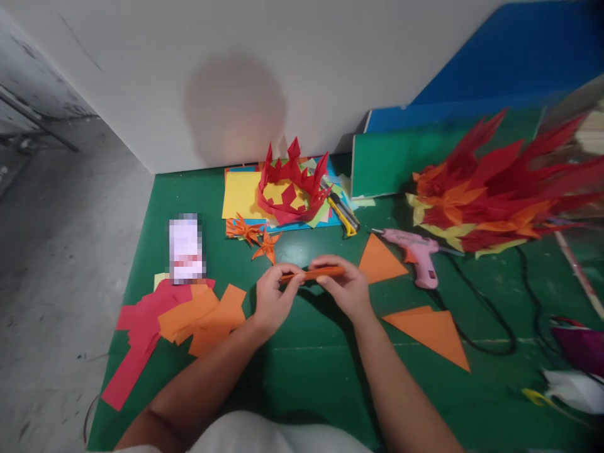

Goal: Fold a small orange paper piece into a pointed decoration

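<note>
Between my two hands, above the green table, is a piece of folded orange paper, seen nearly edge-on. My left hand pinches its left end between thumb and fingers. At the other end my right hand grips it, thumb toward me and fingers behind. Just beyond my left hand lie orange folded paper flowers. An orange paper triangle rests right of my right hand, and more folded orange triangles lie nearer to me.
Red strips and orange paper pieces lie left, below a pixelated rectangle. A red paper crown sits on coloured sheets beside a utility knife. Rightward are a pink glue gun, its black cord and a large red-orange paper piece.
</note>
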`<state>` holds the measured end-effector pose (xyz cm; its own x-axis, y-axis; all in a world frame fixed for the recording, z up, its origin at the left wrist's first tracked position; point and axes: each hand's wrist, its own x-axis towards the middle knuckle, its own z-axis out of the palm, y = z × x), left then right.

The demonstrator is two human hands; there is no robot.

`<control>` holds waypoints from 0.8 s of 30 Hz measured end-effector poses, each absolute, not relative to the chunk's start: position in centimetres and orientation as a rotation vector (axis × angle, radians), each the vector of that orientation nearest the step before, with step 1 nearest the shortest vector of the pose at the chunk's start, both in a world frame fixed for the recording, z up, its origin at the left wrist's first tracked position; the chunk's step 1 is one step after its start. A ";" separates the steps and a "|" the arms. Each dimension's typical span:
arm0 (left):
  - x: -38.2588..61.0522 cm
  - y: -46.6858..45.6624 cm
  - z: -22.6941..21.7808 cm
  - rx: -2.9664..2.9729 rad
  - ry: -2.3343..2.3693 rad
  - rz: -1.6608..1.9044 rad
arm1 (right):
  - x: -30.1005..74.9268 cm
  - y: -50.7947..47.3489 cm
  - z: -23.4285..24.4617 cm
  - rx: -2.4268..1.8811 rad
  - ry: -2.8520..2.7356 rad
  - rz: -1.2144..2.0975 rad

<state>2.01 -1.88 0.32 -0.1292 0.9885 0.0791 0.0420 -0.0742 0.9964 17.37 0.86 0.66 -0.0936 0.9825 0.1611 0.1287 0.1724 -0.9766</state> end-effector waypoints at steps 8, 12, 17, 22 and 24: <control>1.7 -1.5 1.1 1.420 1.427 1.241 | 17.2 0.8 0.8 -1.205 -1.470 0.881; 1.9 -1.6 1.0 1.299 1.408 1.299 | 17.4 1.0 0.8 -1.206 -1.316 0.879; 1.8 -1.5 1.0 1.034 1.288 1.440 | 18.1 1.4 0.4 -1.200 -1.133 0.881; 1.4 -0.8 1.4 0.765 1.160 1.449 | 18.3 1.6 0.3 -1.141 -1.187 1.021; 1.4 -0.7 1.4 0.746 1.085 1.271 | 17.9 1.4 0.5 -1.137 -1.291 1.112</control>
